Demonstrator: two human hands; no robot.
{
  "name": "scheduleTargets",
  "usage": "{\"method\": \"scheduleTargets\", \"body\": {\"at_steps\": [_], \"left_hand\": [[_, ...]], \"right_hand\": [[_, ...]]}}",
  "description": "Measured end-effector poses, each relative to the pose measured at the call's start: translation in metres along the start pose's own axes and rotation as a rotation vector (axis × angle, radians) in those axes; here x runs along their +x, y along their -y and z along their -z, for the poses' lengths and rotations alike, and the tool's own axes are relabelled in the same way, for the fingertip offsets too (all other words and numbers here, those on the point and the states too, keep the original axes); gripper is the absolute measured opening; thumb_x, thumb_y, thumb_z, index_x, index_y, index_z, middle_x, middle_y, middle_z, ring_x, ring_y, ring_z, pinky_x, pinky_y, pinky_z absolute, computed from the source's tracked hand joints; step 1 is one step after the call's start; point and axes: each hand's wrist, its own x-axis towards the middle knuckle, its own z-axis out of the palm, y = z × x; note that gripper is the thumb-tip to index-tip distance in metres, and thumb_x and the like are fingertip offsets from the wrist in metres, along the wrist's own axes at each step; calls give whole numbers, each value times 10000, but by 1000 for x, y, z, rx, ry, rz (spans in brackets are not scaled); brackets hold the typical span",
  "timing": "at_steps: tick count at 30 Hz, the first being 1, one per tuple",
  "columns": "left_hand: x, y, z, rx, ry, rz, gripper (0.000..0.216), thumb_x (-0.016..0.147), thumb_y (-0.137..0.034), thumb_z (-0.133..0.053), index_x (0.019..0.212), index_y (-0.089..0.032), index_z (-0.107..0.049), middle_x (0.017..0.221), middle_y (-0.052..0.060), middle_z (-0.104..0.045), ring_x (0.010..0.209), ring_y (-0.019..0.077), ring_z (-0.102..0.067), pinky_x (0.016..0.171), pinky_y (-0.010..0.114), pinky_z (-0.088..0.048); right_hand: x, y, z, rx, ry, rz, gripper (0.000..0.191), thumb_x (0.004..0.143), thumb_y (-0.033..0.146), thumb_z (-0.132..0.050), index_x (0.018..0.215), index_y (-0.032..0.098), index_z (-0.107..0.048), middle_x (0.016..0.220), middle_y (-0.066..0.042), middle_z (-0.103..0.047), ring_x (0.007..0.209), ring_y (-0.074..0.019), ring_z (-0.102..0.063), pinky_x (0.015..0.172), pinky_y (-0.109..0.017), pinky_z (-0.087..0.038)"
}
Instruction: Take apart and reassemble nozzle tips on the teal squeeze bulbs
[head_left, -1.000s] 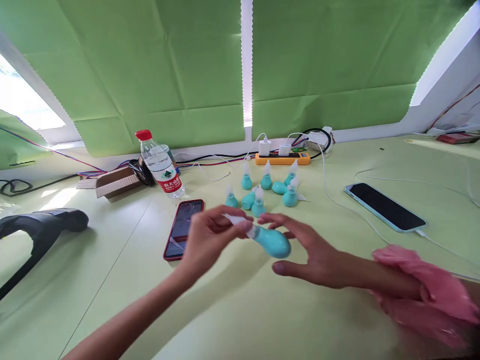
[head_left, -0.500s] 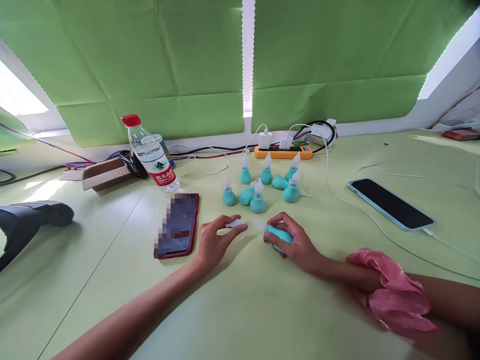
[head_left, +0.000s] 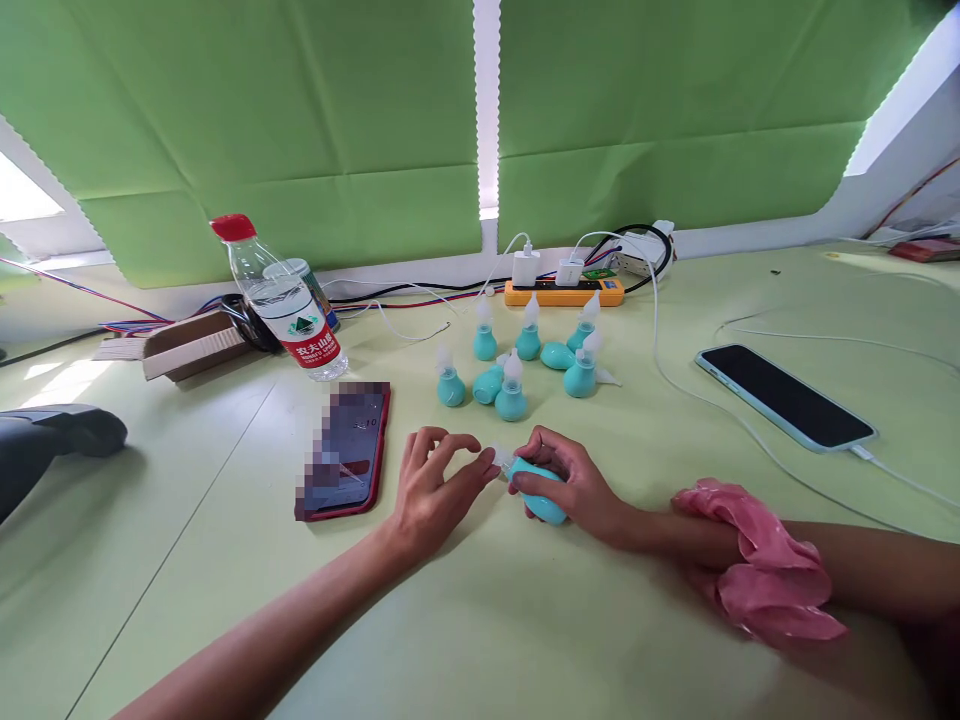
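Note:
My right hand (head_left: 577,485) is wrapped round a teal rubber bulb (head_left: 538,500) that rests on the green table (head_left: 480,620), its clear tip (head_left: 501,460) pointing left. My left hand (head_left: 433,485) lies beside it, fingers pinched on that clear tip. A pink scrunchie (head_left: 757,565) sits round my right wrist. Just beyond the hands stands a cluster of several more teal bulbs with white tips (head_left: 517,355), some upright, some lying on their sides.
A red-cased phone (head_left: 345,450) lies left of my left hand. A water bottle (head_left: 281,300) and cardboard box (head_left: 191,345) stand at back left. An orange power strip (head_left: 562,290) with chargers is behind the bulbs. A blue phone (head_left: 784,395) charges at right. A dark object (head_left: 52,440) lies far left.
Both hands came down from above the table to rest on it. My right hand closed round the bulb. The left fingers, which pulled apart from it, are back at its tip.

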Motion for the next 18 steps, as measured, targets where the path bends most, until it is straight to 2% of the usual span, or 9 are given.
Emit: {"method": "scheduleTargets", "body": {"at_steps": [6,12,15,18], "left_hand": [[-1,-1,1,50,5,-75,183,686,-138,-643,842,-228,-608,730,21,-634,675,153,-465,599,296,-346],[-6,-1,4,121,17,-273,170,730,-94,-562,875,-178,-590,728,29,-654,671,172,-475,610,341,-309],[-4,-2,6,114,56,-239,170,724,-71,-550,863,-164,-583,725,34,-649,684,177,-458,621,344,-314],[1,-6,8,132,150,-171,142,747,-67,-506,823,-161,-580,758,48,-641,725,185,-448,644,344,-321]], "right_hand": [[-5,-4,2,-127,-14,40,171,694,253,-573,731,196,-416,691,26,-505,647,-120,-514,533,-229,-426],[-7,-4,-1,-240,-46,93,162,700,247,-558,728,197,-406,684,40,-446,577,-87,-446,541,-221,-396],[-7,-4,-2,-270,-57,116,150,702,235,-542,728,197,-399,675,40,-427,585,-89,-419,541,-216,-375],[-6,-4,-1,-329,-76,168,154,692,230,-538,722,197,-391,666,38,-420,588,-92,-388,539,-209,-352]]}}
